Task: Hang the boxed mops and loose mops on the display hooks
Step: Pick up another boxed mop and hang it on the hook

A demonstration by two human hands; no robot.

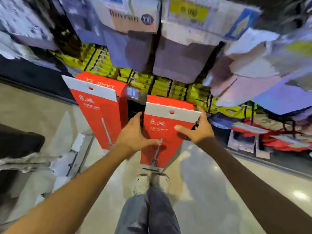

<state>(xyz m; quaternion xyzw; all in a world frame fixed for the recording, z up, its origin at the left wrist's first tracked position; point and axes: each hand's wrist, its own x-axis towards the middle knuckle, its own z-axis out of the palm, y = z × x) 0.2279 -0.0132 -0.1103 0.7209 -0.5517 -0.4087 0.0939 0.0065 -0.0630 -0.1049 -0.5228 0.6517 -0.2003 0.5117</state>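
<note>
A tall red mop box [166, 132] with a white top flap and a hang hole stands upright in front of me. My left hand [135, 135] grips its left edge, thumb across the red front. My right hand [199, 129] holds the right edge just under the white flap, thumb on the front. A second red mop box [99, 108] of the same kind stands to the left, leaning a little, with no hand on it. No empty display hook can be made out in the blurred view.
White and purple packaged goods [179, 61] hang overhead on the display. Yellow-green packs [162, 86] fill the rack behind the boxes. More red boxes and packaging [276, 135] lie on the floor at right. My legs and shoes [152, 183] are below the held box.
</note>
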